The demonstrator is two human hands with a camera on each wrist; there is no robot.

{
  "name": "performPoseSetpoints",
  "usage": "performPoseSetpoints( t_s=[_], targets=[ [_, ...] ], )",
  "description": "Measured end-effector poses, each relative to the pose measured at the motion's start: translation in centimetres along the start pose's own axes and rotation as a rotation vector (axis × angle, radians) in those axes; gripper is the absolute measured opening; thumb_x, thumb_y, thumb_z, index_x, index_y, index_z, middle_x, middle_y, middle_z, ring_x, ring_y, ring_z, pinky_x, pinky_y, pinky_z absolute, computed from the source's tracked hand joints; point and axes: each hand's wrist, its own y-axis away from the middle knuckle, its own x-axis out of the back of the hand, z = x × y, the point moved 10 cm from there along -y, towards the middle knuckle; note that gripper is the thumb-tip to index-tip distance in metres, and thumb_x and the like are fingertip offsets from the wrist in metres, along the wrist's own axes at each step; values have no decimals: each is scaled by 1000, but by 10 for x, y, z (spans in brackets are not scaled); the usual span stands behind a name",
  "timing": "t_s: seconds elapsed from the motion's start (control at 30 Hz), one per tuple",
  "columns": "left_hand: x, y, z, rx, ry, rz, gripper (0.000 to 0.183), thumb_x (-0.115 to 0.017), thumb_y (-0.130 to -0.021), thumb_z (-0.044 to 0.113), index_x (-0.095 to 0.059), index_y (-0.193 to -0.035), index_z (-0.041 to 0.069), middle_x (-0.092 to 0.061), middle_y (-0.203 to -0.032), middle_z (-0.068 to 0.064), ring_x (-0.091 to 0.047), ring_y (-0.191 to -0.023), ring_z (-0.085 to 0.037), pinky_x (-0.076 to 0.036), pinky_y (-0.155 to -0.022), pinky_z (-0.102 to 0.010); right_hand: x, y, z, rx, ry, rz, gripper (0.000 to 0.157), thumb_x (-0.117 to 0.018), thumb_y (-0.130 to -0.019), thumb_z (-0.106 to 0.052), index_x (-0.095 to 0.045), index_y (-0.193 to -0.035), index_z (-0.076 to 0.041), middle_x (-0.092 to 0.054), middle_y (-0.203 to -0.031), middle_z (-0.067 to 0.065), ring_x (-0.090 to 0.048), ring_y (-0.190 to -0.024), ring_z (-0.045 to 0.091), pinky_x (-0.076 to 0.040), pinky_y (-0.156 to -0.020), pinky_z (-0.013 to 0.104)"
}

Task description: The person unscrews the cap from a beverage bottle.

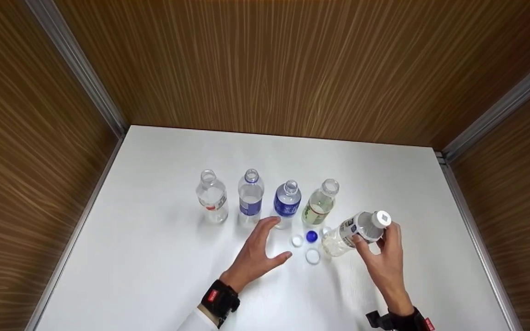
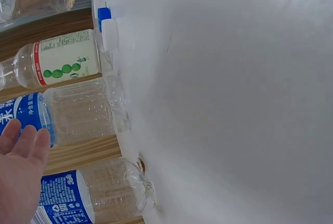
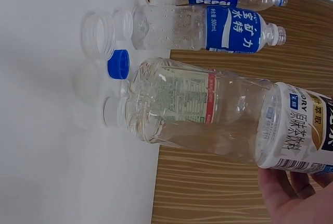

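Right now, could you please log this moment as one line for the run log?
right hand: grips capped bottle, tilted | left hand: open by blue-label bottle | four uncapped bottles upright | loose caps on table

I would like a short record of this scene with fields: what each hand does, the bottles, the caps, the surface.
Left hand: left hand open, fingers spread, fingertips near the blue-labelled clear plastic bottle
Right hand: right hand grips a tilted clear plastic bottle with white cap, its base on the table
Standing bottles: four in a row, upright, all uncapped
Loose caps: one blue cap and white caps, such as one white cap, lying between the hands
Surface: white table, wooden walls around
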Motion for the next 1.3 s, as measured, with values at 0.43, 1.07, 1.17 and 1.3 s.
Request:
performPoseSetpoints(
  t_s=[0.43,1.07,1.17,1.3],
  targets=[
    [-14,-10,21,-66,5,-37,82,-74,-81,48,-37,-143,9,-44,-139,-4,-43,-129,-15,-34,-107,-31,-45,5,-14,71,-80,-149,61,-70,-75,13,-43,-130,14,-49,-117,22,-56,-105,13,-48,-87,21],
    [-28,-23,42,-126,99,-79,92,-82,-75,40,-31,-145,11,-41,-142,-2,-46,-124,-14,-40,-102,-29,-96,18,-36,209,-16,-263,62,-82,-69,2,-53,-123,9,-56,-115,15,-54,-101,20,-46,-83,32],
    [-30,-24,41,-114,104,-87,90,-82,-75,38,-31,-145,11,-41,-142,-1,-45,-125,-12,-38,-103,-29,-101,19,-36,196,-50,-284,62,-81,-70,2,-51,-124,12,-55,-116,18,-53,-104,19,-48,-83,41],
    [-29,-25,39,-91,95,-75,88,-81,-76,39,-32,-144,13,-45,-139,1,-47,-124,-11,-39,-103,-29,-105,20,-36,165,-113,-310,62,-80,-72,4,-49,-125,13,-53,-118,20,-53,-108,18,-48,-80,58]
  ],
)
